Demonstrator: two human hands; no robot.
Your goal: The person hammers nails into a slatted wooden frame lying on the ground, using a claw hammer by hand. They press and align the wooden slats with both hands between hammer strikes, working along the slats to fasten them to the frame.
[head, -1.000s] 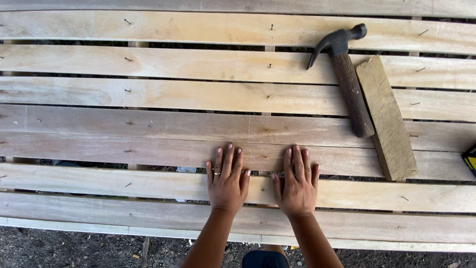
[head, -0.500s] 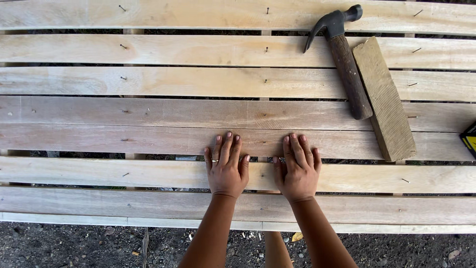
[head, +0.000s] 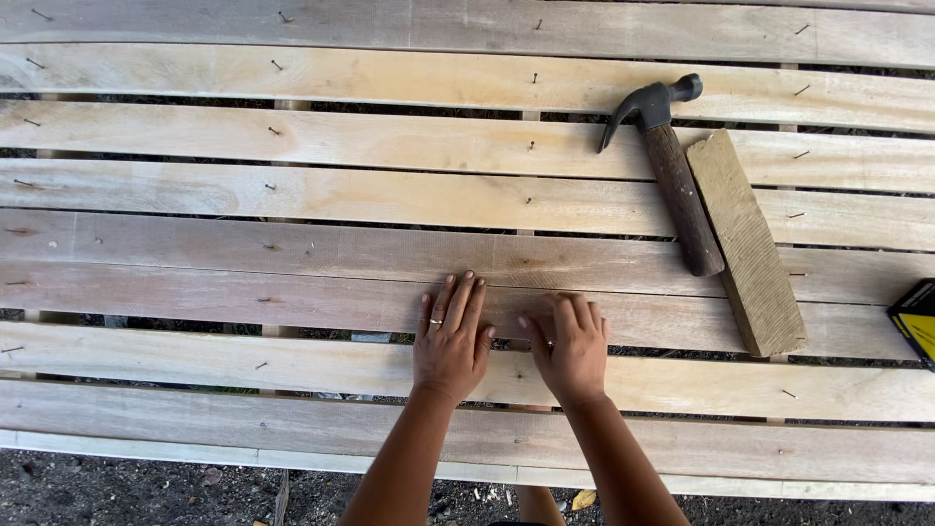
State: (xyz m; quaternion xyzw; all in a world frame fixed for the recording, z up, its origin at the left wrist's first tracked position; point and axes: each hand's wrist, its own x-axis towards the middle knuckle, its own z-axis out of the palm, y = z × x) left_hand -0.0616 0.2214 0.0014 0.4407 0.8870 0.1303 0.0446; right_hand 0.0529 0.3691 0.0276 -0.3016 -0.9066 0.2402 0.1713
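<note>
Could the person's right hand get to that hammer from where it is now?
Probably yes. The right hand lies flat and empty on the wooden slats, and the hammer lies loose further up to its right, beside a wood block. Nothing stands between them, though I cannot judge the stretch.

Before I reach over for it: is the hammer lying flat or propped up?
Lying flat. The hammer rests on the planks, handle alongside a wood block, untouched by either hand.
</note>
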